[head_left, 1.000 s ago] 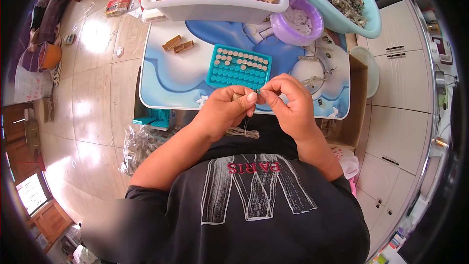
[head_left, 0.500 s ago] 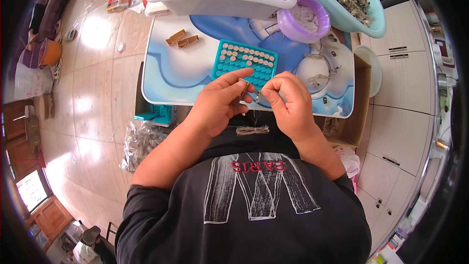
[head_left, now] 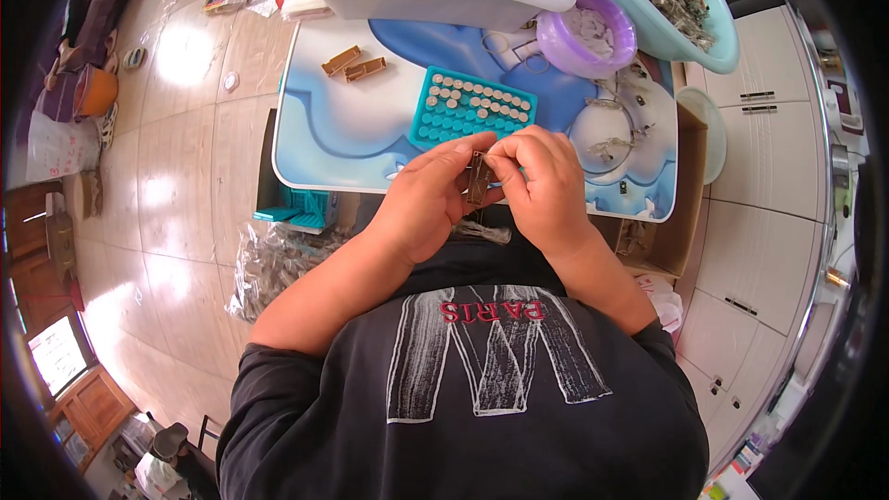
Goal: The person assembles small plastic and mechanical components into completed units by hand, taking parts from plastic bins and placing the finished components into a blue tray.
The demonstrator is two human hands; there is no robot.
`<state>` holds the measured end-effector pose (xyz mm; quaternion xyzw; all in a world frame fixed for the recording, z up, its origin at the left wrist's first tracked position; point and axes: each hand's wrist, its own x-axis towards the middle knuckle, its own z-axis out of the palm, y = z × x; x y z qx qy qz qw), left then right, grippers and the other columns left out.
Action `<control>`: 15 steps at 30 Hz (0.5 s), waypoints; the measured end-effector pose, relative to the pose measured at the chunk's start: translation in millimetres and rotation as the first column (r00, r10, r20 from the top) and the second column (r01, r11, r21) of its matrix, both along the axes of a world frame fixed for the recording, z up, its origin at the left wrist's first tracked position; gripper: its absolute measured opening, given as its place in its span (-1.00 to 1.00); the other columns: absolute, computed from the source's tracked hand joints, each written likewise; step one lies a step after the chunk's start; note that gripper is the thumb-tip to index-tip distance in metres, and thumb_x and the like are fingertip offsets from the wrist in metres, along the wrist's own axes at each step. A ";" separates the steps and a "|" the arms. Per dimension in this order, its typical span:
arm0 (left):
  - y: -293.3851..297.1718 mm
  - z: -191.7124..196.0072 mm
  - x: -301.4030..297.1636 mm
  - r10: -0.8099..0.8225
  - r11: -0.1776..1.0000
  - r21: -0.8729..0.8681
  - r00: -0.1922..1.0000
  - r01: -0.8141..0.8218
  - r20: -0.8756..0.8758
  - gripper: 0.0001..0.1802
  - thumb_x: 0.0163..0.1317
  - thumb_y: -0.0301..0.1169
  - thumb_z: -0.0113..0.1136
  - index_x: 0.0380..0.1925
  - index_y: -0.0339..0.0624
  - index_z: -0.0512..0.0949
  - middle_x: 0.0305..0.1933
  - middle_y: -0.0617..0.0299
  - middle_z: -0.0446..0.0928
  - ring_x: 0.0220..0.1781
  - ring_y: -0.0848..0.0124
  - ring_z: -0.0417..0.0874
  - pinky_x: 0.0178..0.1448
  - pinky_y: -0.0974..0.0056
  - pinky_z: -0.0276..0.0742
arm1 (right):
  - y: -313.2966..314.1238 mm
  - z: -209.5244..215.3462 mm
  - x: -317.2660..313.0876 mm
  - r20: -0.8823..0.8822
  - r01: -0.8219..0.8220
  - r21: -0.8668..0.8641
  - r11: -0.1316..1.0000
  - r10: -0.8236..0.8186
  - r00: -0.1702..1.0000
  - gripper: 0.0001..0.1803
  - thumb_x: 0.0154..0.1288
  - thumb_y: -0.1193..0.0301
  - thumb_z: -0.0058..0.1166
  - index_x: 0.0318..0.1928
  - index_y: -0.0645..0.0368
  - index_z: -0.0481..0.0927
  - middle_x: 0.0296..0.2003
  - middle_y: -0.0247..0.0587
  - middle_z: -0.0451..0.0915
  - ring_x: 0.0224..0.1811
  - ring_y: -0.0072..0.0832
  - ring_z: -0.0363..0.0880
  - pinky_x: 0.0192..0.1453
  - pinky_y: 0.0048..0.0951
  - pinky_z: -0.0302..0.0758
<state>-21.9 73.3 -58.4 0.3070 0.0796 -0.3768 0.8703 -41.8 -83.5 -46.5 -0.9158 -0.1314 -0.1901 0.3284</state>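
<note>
The left hand [head_left: 428, 187] has thumb and fingers closed around a small brown case [head_left: 477, 183], held upright between them. The right hand [head_left: 537, 176] bends its thumb and forefinger close together at the case's upper end; I can't tell what they grip. Red lettering [head_left: 494, 312] crosses the dark shirt [head_left: 546, 435]. The hands meet at the near edge of the table [head_left: 319, 134], a teal tray [head_left: 474, 109] just beyond.
</note>
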 end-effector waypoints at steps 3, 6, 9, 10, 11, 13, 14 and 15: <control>0.6 -0.1 0.6 -0.020 1.000 0.018 1.000 0.020 0.012 -0.53 0.40 -0.35 -0.21 0.20 -0.48 0.21 0.09 -0.01 0.42 0.12 0.28 0.50 0.21 0.17 0.45 | -1.0 0.7 0.8 0.007 -0.020 -0.020 1.000 0.020 1.000 -0.87 0.05 0.47 0.18 -0.46 0.12 0.47 -0.50 -0.32 0.49 -0.43 -0.29 0.44 -0.29 -0.32 0.30; -0.5 3.6 -1.2 -0.035 0.997 0.068 0.999 0.032 0.040 -0.53 0.40 -0.38 -0.20 0.21 -0.49 0.19 0.10 -0.01 0.41 0.13 0.29 0.50 0.21 0.19 0.46 | -0.7 1.9 1.1 0.004 -0.029 -0.021 0.999 0.029 1.000 -0.88 0.05 0.49 0.19 -0.45 0.14 0.49 -0.48 -0.30 0.51 -0.43 -0.28 0.42 -0.29 -0.33 0.31; 0.2 3.4 -0.9 -0.036 0.997 0.070 0.999 0.033 0.039 -0.52 0.40 -0.40 -0.20 0.22 -0.50 0.17 0.10 -0.01 0.40 0.13 0.29 0.49 0.22 0.19 0.45 | 0.4 -0.1 0.6 -0.011 -0.015 0.022 1.000 0.015 1.000 -0.88 0.05 0.47 0.19 -0.46 0.13 0.47 -0.50 -0.32 0.51 -0.42 -0.29 0.44 -0.27 -0.32 0.30; 0.7 3.0 -0.3 -0.029 0.999 0.040 0.999 0.028 0.017 -0.52 0.39 -0.39 -0.20 0.22 -0.50 0.17 0.11 -0.02 0.40 0.13 0.28 0.49 0.22 0.19 0.45 | 0.8 -0.9 0.2 -0.019 -0.006 0.061 0.998 0.007 1.000 -0.86 0.05 0.44 0.18 -0.47 0.11 0.46 -0.51 -0.34 0.50 -0.42 -0.30 0.47 -0.26 -0.32 0.30; 1.2 3.9 0.2 -0.028 0.999 0.040 0.999 0.028 0.017 -0.52 0.39 -0.39 -0.20 0.22 -0.50 0.17 0.11 -0.02 0.40 0.13 0.28 0.49 0.22 0.19 0.45 | 1.0 -1.2 -0.1 -0.018 -0.006 0.061 0.998 0.007 1.000 -0.86 0.05 0.44 0.18 -0.47 0.11 0.46 -0.51 -0.34 0.50 -0.42 -0.30 0.47 -0.26 -0.32 0.30; 1.9 6.4 1.0 -0.028 0.999 0.037 0.999 0.029 -0.016 -0.52 0.39 -0.41 -0.23 0.23 -0.50 0.15 0.11 -0.02 0.39 0.13 0.26 0.49 0.25 0.17 0.43 | 1.3 -1.7 -0.6 -0.022 0.006 0.064 0.998 -0.005 1.000 -0.87 0.07 0.44 0.18 -0.46 0.12 0.47 -0.50 -0.33 0.51 -0.41 -0.29 0.47 -0.24 -0.32 0.31; 2.2 6.0 1.1 -0.027 0.999 0.037 1.000 0.028 -0.015 -0.52 0.39 -0.41 -0.23 0.23 -0.50 0.15 0.11 -0.02 0.39 0.13 0.26 0.49 0.25 0.17 0.43 | 1.3 -2.1 -0.6 -0.022 0.005 0.065 0.998 -0.004 1.000 -0.87 0.07 0.44 0.18 -0.46 0.12 0.47 -0.50 -0.33 0.51 -0.41 -0.29 0.47 -0.24 -0.32 0.31; 2.4 5.0 1.1 -0.021 1.000 0.006 0.999 0.021 -0.043 -0.53 0.39 -0.42 -0.26 0.23 -0.50 0.15 0.11 -0.03 0.39 0.13 0.25 0.49 0.25 0.16 0.42 | 1.3 -2.6 -0.8 -0.029 0.006 0.067 0.998 -0.004 1.000 -0.87 0.07 0.44 0.18 -0.46 0.12 0.47 -0.50 -0.33 0.51 -0.41 -0.29 0.46 -0.24 -0.31 0.31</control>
